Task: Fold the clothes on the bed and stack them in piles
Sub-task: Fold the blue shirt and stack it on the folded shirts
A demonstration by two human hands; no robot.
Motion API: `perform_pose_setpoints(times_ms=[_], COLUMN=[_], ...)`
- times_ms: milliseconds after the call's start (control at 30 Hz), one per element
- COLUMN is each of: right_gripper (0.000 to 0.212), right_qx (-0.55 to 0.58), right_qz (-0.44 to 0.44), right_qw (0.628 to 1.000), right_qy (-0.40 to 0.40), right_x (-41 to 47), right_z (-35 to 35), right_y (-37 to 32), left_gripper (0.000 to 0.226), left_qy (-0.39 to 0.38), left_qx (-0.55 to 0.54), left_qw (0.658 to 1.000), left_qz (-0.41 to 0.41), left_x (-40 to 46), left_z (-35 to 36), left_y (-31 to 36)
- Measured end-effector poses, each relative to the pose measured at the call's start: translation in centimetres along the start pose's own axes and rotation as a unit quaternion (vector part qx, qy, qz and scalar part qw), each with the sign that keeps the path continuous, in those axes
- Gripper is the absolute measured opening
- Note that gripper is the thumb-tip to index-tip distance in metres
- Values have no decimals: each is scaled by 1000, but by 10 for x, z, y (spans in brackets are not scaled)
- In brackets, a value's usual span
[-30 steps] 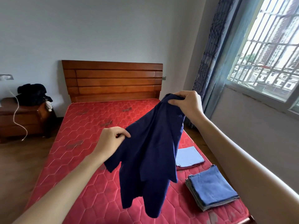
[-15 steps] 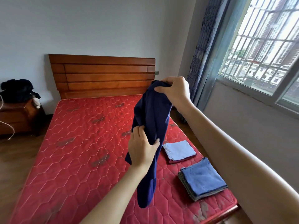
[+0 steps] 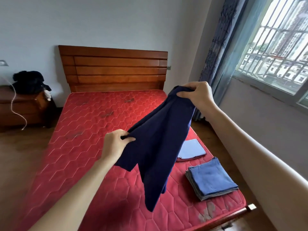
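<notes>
No writing or label can be read on anything here. The left hand [image 3: 115,144] and the right hand [image 3: 198,94] each pinch an edge of a dark blue shirt [image 3: 158,144], now spread between them above the red mattress [image 3: 83,147], where half a second ago the left hand clutched it bunched lower down. Near the mattress's right edge lie a light blue folded cloth [image 3: 191,149] and, toward the foot corner, a stack of folded blue clothes [image 3: 211,180], while a dark bundle [image 3: 28,82] sits on the nightstand [image 3: 20,110] beyond the left side.
</notes>
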State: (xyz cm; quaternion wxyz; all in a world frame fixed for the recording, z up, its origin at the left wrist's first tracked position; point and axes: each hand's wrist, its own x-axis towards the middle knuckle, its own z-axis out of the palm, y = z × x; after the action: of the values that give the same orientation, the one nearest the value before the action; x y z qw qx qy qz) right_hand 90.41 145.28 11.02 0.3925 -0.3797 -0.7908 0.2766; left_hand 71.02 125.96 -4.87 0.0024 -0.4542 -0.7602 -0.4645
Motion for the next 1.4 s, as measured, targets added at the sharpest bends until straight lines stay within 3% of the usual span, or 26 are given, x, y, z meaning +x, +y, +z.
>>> perform_pose_setpoints(times_ms=[100, 267, 433, 567, 700, 833, 1000, 1100, 1200, 1400], right_gripper=[22, 19, 21, 24, 26, 16, 17, 22, 23, 23], right_qx=[5, 18, 87, 152, 178, 79, -59, -90, -117, -142], right_qz=[-33, -74, -107, -131, -123, -48, 7, 28, 23, 18], right_qw=[999, 992, 980, 962, 945, 929, 858, 867, 890, 914], right_qy=[-31, -98, -146, -183, -244, -359, -510, -490, -440, -379], right_x=[-2, -9, -14, -1, 38, 87, 106, 83, 57, 59], right_z=[-10, -38, -67, -85, -54, 59, 284, 425, 538, 678], right_y=[7, 5, -22, -47, -49, -5, 142, 252, 337, 416], left_gripper=[16, 39, 16, 38, 46, 46, 41, 33, 29, 12], left_qy=[-36, -73, -134, -213, -207, -214, -311, -299, -237, -166], left_qx=[-23, -51, -113, -207, -220, -153, -87, -50, -6, 126], left_qw=[999, 996, 984, 955, 953, 958, 909, 897, 904, 935], left_qz=[-13, -6, -5, -12, -30, -116, -264, -322, -356, -287], left_x=[6, 3, 0, 7, 27, 49, 41, 18, -2, -6], left_z=[-25, -64, -100, -134, -142, -108, 1, 85, 151, 204], left_y=[-3, 9, 31, 38, 11, -68, -257, -386, -491, -627])
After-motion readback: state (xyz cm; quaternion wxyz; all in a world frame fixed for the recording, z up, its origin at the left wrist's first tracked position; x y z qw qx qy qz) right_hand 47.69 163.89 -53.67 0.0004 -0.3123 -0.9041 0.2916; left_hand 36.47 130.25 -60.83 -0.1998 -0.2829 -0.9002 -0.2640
